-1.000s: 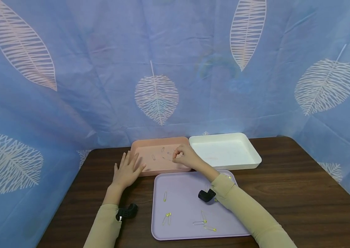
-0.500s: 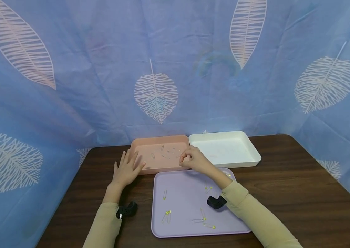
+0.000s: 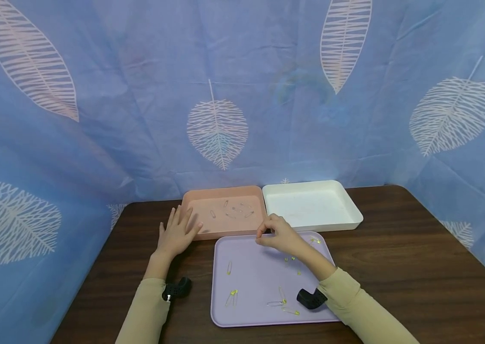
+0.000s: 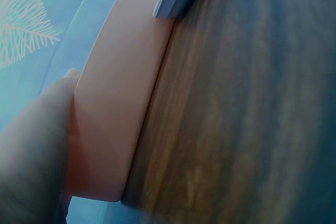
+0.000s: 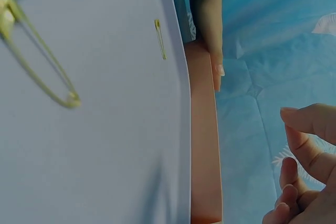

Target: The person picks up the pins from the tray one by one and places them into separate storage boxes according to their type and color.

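Observation:
My left hand [image 3: 175, 236] lies with spread fingers over the left end of the pink tray [image 3: 199, 196]. In the left wrist view its thumb [image 4: 37, 124] is against the tray's outer wall. Over the back edge of the lavender tray [image 3: 253, 267] is my right hand [image 3: 283, 236]. Its thumb and index tips come together in the right wrist view, with nothing visible between them. Several small safety pins [image 3: 213, 214] lie in the pink tray. Below the right hand, several yellow-headed safety pins [image 3: 229, 268] are scattered on the lavender tray, with a silver-looking one [image 3: 274, 303] among them.
A white tray [image 3: 311, 205] stands right of the pink one, against the back. All three trays sit on a dark wooden table [image 3: 397, 248]. Behind it hangs a blue leaf-patterned cloth [image 3: 277, 143]. A black wrist camera [image 3: 311, 298] hangs low over the lavender tray.
My right hand has drawn back from above the pink tray, rightward and toward me, uncovering pins there and several at the lavender tray's back right. The left hand has stayed put.

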A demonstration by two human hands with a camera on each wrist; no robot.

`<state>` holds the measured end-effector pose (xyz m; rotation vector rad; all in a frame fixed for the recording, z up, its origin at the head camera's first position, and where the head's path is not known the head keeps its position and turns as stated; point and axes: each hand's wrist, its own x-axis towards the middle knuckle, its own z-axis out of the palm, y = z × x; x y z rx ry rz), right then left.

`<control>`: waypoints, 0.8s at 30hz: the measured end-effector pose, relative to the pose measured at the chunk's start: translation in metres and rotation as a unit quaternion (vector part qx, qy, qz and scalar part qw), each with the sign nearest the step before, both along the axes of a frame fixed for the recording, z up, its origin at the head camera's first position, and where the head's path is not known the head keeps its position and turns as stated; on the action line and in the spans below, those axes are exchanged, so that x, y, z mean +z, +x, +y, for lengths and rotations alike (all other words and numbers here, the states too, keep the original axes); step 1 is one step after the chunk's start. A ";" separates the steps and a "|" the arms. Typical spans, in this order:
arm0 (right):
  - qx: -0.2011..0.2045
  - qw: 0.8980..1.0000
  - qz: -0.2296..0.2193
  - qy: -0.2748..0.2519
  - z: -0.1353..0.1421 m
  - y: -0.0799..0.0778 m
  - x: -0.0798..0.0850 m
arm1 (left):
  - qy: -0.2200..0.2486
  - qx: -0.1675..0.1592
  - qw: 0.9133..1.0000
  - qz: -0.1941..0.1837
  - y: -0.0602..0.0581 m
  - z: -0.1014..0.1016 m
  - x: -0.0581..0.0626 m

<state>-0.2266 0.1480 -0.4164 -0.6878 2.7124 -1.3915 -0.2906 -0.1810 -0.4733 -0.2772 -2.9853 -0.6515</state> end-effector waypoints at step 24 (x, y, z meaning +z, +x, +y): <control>0.015 0.998 -0.051 0.017 0.024 0.049 -0.008 | -0.003 0.004 1.000 0.007 -0.001 0.000 -0.002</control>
